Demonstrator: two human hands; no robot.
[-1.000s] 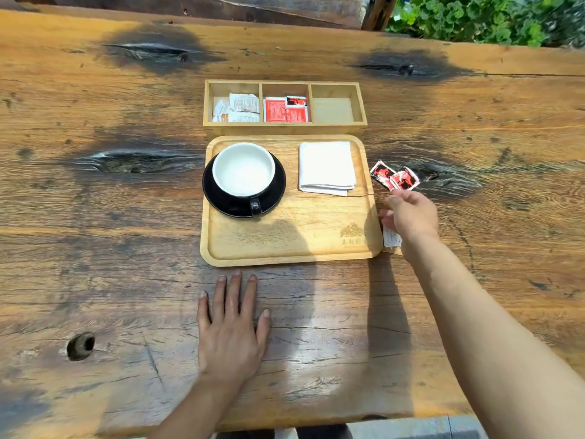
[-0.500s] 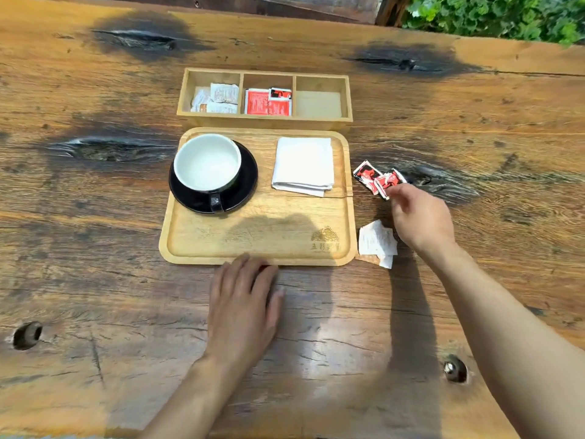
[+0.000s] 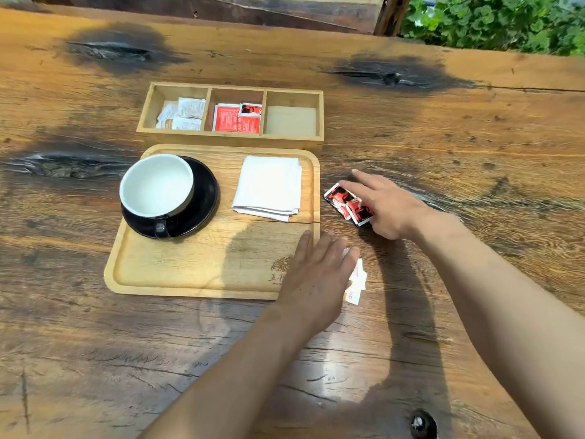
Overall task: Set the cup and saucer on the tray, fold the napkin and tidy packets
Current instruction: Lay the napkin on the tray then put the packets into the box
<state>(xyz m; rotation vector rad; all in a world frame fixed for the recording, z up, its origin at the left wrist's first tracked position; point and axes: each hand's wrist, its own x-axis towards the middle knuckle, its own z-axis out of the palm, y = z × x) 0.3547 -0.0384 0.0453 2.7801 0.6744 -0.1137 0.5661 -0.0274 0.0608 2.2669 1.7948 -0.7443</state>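
A white cup (image 3: 156,185) sits on a black saucer (image 3: 202,198) at the left of the wooden tray (image 3: 190,267). A folded white napkin (image 3: 269,186) lies on the tray's right half. Just right of the tray, two red packets (image 3: 346,202) lie on the table, with the fingers of my right hand (image 3: 387,205) resting on them. My left hand (image 3: 316,280) reaches over the tray's front right corner, fingers spread over the white packets (image 3: 356,282) on the table; whether it grips them is hidden.
A three-part wooden organizer box (image 3: 231,139) stands behind the tray: white packets (image 3: 183,114) left, red packets (image 3: 237,118) middle, the right part bare. The plank table has dark knots and a metal bolt (image 3: 422,424) near the front. Green plants (image 3: 493,23) stand beyond the far edge.
My left hand slid right from the table in front of the tray onto the white packets. My right hand moved from the white packets up onto the red packets.
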